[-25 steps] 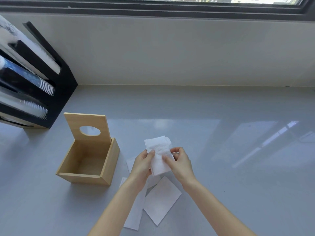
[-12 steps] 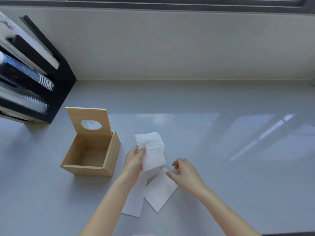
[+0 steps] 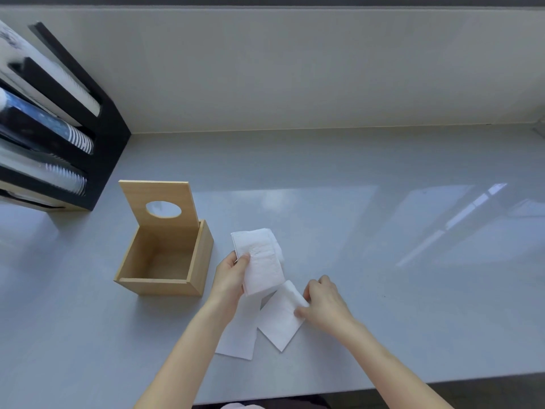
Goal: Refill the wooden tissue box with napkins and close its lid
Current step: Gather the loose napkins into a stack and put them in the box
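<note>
The wooden tissue box point(image 3: 165, 283) stands on the grey counter, empty inside, with its lid point(image 3: 159, 191) swung up and showing an oval hole. Just right of the box, my left hand point(image 3: 231, 278) holds a small stack of white napkins point(image 3: 261, 261) upright above the counter. My right hand point(image 3: 324, 304) rests on the counter with its fingertips pinching the edge of a flat napkin point(image 3: 280, 317). Another napkin point(image 3: 240, 335) lies flat beside it, partly under my left forearm.
A black cup dispenser rack point(image 3: 59, 137) with stacked paper cups stands at the left against the wall. The counter's front edge point(image 3: 413, 382) runs along the bottom right. A pale wall rises behind the counter.
My right hand let go of the stack and dropped down to the flat napkin on the counter. My left hand kept the stack, shifting slightly left toward the box.
</note>
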{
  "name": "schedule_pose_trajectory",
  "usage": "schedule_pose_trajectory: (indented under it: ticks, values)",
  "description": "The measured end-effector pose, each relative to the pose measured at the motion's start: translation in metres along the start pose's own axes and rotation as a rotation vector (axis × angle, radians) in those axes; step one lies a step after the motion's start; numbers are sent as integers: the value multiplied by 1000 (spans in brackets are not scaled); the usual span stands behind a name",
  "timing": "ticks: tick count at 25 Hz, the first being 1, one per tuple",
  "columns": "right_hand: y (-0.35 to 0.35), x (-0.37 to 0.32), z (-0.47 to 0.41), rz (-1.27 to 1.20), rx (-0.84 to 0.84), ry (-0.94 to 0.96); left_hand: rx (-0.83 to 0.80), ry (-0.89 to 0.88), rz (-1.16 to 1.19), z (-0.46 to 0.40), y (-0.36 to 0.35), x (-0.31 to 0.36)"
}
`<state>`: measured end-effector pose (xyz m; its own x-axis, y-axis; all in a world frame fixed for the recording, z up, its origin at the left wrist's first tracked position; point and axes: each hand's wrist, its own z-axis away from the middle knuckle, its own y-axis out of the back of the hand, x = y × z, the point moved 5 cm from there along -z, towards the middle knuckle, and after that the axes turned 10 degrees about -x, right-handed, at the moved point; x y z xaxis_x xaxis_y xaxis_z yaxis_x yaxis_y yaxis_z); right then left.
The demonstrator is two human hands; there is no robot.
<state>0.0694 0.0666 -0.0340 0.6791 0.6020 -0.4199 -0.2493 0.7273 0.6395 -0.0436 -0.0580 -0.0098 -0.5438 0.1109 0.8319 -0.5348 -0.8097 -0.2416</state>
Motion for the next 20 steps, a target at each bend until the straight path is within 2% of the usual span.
schedule_pose_trajectory:
  ticks: [6,13,16,20]
  values:
    - [2,4,4,-70,52,53,-5,6,-10,3,2,-1]
    - [25,22,23,-691,104,118,-30,0,12,6,7,-1]
    - [41,15,34,-989,45,215,-55,3,-7,9,5,-1]
    - [52,-13,34,-1076,-40,326,-129,24,-42,13,-3,0]
